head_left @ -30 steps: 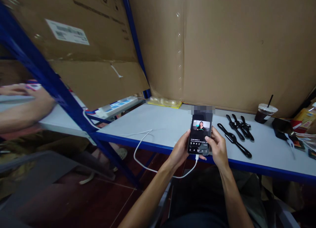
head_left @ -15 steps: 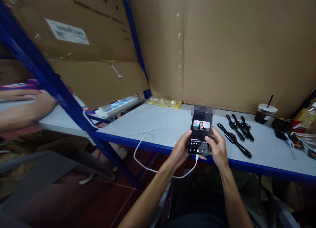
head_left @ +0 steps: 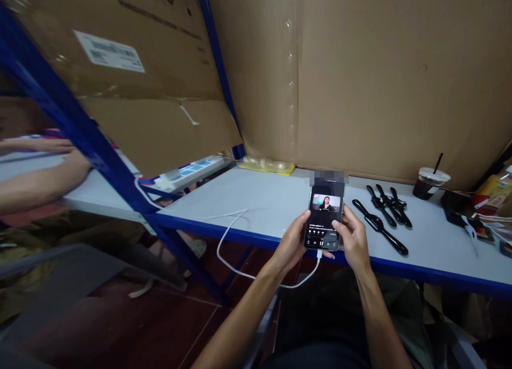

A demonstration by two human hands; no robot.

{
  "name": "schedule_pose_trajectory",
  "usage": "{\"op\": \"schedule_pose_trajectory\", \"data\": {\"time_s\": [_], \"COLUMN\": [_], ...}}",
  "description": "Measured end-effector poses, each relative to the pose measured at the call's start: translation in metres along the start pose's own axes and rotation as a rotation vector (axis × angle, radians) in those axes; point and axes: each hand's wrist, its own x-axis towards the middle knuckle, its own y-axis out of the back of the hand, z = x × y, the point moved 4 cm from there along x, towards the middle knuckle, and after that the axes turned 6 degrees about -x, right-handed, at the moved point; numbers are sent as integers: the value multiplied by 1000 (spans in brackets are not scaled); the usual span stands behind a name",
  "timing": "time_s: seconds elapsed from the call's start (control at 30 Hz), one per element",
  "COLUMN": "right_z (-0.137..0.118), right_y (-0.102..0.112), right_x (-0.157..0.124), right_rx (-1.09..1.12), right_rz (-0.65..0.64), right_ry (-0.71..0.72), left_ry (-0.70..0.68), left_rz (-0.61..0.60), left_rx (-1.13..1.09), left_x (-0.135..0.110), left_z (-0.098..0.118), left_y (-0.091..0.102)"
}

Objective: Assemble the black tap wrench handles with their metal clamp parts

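Holding a phone (head_left: 322,219) in both hands, up over the near edge of the gray surface (head_left: 224,190). Looks slim and dark-screened, with a small bright video panel of a person in the upper half, plus little white icons and a pause mark down low; pretty blocky and blurred across the top. Gripped from both sides: left hand (head_left: 293,243) with fingers wrapped round the lower left edge, right hand (head_left: 354,241) with fingers round the right edge and thumb over the glass. Pointing lengthwise away from the body, top end toward the big cardboard wall (head_left: 360,81) and leaning a touch right, screen facing back this way. Plugged into a white cable (head_left: 319,256) at the bottom. Writing-wise: too tiny to read on screen, too smeary on the white label (head_left: 110,51) off to the left.
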Motion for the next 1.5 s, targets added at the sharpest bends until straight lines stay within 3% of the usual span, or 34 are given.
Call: {"op": "schedule_pose_trajectory", "data": {"time_s": [0.17,0.87,1.5], "right_z": [-2,1,0], "right_y": [0,0,0], "right_x": [0,1,0], "right_rx": [4,-6,8], "right_rz": [2,-4,-6], "right_ry": [8,16,16], "left_ry": [-22,-5,-37], "left_rz": [47,26,85], "left_rx": [-9,-36,-10], "left_x": [0,1,2], "left_z": [1,-1,-3], "left_y": [1,2,8]}}
